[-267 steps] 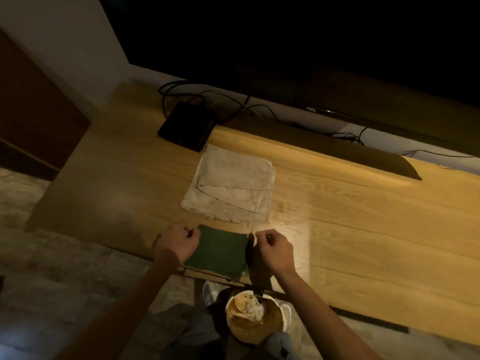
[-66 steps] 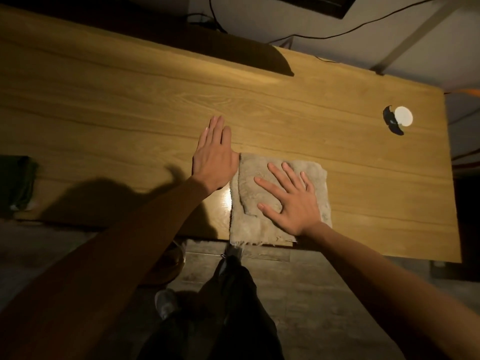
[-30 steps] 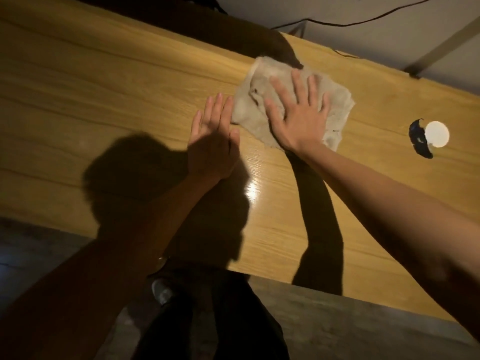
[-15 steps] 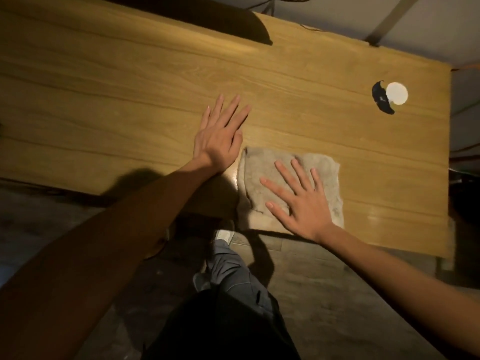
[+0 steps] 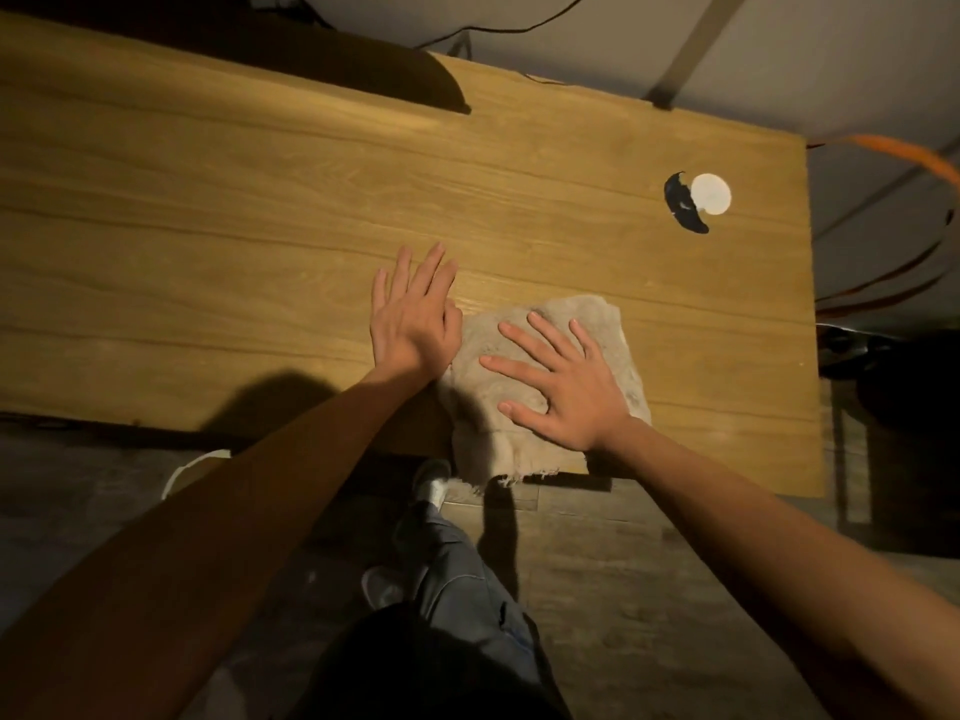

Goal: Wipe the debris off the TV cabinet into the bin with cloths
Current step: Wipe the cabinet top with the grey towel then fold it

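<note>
The person leans over the wooden TV cabinet, both bare arms stretched out across its top. The right hand lies flat with fingers spread on a beige cloth, pressing it down rather than gripping it; nothing is pinched between the fingers. The cloth sits at the cabinet's near edge, toward the right end, and its frayed hem hangs just over that edge. The left hand rests palm down on the bare wood, fingers straight and close together, its thumb side touching the cloth's left border; it holds nothing.

Toward the far right corner of the top a small white round disc lies beside a dark crescent-shaped mark, well apart from the cloth. A dark shadow falls along the far edge to the left.

Below the near edge, over the grey plank floor, the person's trouser leg and a light shoe show between the arms. A curved white rim peeks out beside the left forearm; I cannot tell what it belongs to. An orange cable loops past the cabinet's right end.
</note>
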Motion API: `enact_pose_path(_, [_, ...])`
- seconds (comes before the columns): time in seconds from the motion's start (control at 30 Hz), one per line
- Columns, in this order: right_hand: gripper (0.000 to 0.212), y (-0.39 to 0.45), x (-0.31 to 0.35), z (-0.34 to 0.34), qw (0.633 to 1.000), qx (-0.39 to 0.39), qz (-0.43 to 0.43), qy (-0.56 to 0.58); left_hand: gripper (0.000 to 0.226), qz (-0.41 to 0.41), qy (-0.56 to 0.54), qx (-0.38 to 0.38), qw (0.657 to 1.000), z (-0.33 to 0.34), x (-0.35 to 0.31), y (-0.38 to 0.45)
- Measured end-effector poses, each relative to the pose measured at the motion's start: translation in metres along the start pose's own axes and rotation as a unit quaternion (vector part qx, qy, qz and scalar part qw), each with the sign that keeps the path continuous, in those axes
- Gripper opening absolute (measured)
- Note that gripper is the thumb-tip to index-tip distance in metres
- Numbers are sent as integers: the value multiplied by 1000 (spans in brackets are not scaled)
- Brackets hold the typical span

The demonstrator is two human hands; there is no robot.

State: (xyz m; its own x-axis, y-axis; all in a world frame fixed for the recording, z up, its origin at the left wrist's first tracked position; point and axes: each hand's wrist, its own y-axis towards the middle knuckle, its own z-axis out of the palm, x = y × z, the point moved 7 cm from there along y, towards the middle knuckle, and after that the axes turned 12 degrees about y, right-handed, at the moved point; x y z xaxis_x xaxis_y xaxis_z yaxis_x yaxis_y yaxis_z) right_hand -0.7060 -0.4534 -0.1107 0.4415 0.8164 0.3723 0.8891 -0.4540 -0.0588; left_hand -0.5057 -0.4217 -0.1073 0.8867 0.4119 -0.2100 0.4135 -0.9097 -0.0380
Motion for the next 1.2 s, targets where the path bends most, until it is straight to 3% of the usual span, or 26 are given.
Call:
enact_pose_path(0.1, [56,25,-23,-8,1000,7,-6,-8,37,-31,-31,-36,998,-1,-9,19])
enact_pose_path(0.23, [56,67,-56,-25,1000,8,17,10,53,-68,-13,-26,997,11,-11,34])
enact_pose_path(0.53, [58,172,-138,-65,992,-12,118,36,67,51,85,-25,995,21,-29,43])
enact_pose_path(0.87, [63,240,-192,-97,945,-124,297,67,70,42,117,-50,991,19,-25,46])
enact_pose_path(1.2, [64,206,-174,-81,969,-69,229,59,65,37,135,-35,989,16,-26,49])
